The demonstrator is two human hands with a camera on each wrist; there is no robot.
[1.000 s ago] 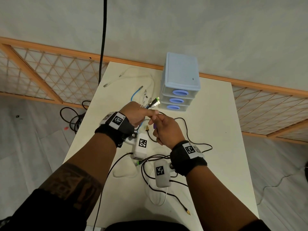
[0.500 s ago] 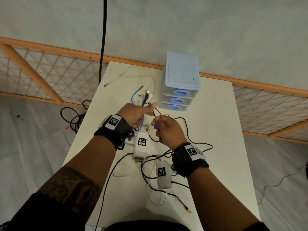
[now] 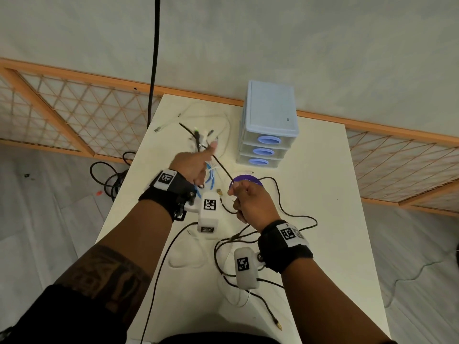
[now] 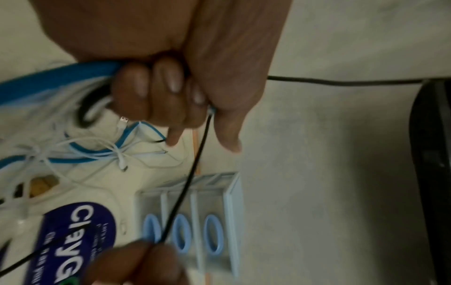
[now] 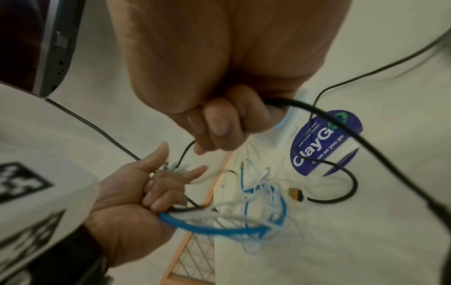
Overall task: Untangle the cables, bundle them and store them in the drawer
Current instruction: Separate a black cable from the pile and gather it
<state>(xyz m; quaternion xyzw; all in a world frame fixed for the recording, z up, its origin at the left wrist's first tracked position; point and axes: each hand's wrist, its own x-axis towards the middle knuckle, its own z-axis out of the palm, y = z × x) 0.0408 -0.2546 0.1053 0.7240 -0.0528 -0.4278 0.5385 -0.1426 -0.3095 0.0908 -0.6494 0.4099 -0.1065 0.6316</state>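
My left hand (image 3: 196,165) grips a bunch of cables: a blue cable (image 4: 56,81), white cables (image 5: 258,185) and a thin black cable (image 3: 221,167). Its curled fingers (image 4: 156,90) close round them, thumb stretched forward. The black cable runs taut from that hand to my right hand (image 3: 246,199), which pinches it in curled fingers (image 5: 219,127). More of the black cable (image 3: 293,214) loops over the white table (image 3: 323,219) to the right. The pale blue three-drawer unit (image 3: 269,125) stands at the back, all drawers closed.
A round purple sticker or lid (image 3: 248,181) lies just beyond my right hand. A gold-tipped plug (image 3: 219,192) lies between the hands. A loose white cable (image 3: 173,120) sits at the table's far left. A black cord (image 3: 152,58) hangs beyond the table's back edge.
My hands have drawn apart. The left hand moved forward and left with the cable bunch, the right hand pulled back toward me, and the black cable now stretches straight between them.
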